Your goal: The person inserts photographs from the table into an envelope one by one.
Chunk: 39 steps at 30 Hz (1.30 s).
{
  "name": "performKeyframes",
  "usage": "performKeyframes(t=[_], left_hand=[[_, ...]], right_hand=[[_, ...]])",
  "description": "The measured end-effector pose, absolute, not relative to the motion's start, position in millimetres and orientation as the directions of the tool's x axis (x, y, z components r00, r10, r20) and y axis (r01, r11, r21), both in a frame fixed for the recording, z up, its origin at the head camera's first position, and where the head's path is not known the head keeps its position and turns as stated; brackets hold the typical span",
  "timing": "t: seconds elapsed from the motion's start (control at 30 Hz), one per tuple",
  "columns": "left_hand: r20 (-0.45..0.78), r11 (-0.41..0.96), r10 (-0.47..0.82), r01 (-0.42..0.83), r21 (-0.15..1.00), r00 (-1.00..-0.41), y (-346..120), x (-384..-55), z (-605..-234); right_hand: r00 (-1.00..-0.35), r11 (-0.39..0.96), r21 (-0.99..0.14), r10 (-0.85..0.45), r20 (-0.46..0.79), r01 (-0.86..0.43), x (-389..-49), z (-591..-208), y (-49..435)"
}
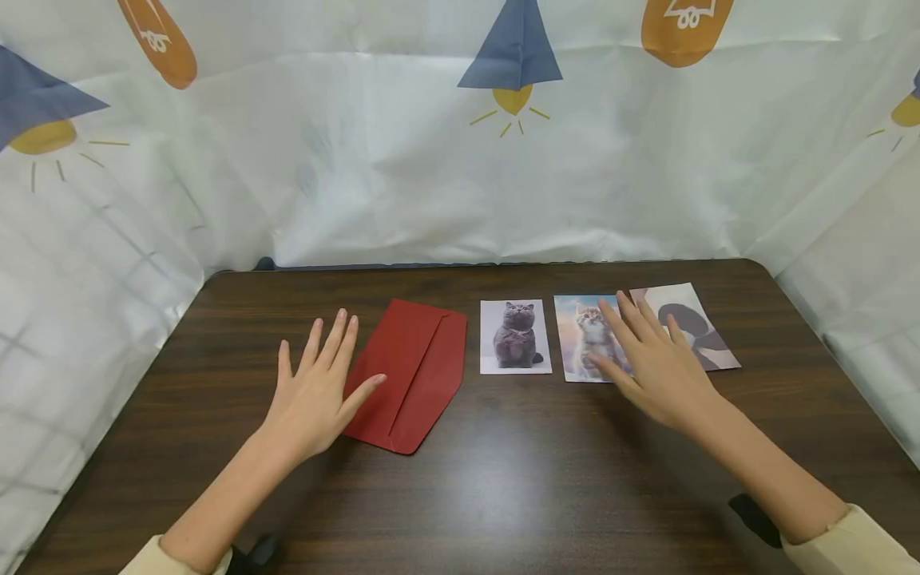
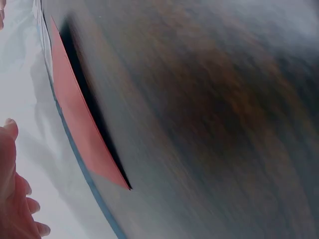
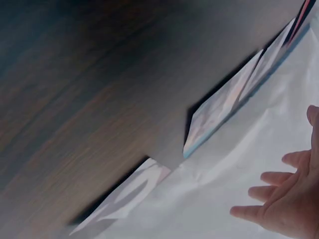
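Fingers spread, my left hand [image 1: 312,399] hovers at the left edge of a red envelope [image 1: 413,379], which lies flat with its pointed flap side to the right. The left wrist view shows the same red envelope [image 2: 79,114] apart from the hand [image 2: 15,194]. My right hand [image 1: 657,367], also spread and holding nothing, is above two cards. Beneath it are a fluffy kitten picture [image 1: 580,339], partly covered by the fingers, and a tilted grey-and-white picture [image 1: 693,319] whose subject is unclear. A grey cat picture [image 1: 516,337] lies between the envelope and the kitten picture.
A dark wooden table [image 1: 489,495] carries everything. Behind it and at both sides hangs a white curtain [image 1: 388,184] printed with lamps and bulbs, meeting the table's far edge. Dark straps show near both sleeves [image 1: 851,543].
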State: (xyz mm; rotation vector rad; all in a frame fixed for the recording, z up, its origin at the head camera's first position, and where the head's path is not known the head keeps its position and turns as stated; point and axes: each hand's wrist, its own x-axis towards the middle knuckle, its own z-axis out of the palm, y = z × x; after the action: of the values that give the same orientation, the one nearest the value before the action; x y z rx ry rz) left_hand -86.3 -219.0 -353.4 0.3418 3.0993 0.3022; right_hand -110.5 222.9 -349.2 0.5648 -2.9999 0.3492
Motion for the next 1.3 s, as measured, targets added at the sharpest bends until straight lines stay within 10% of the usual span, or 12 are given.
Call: performKeyframes(t=[1.3], left_hand=[[-0.019,0.945,0.116,0.104,0.309,-0.993,-198,-93,-365]], right_hand=[[-0.919,0.818,-0.439,-0.392,0.047,-0.371,-176,-361,176]])
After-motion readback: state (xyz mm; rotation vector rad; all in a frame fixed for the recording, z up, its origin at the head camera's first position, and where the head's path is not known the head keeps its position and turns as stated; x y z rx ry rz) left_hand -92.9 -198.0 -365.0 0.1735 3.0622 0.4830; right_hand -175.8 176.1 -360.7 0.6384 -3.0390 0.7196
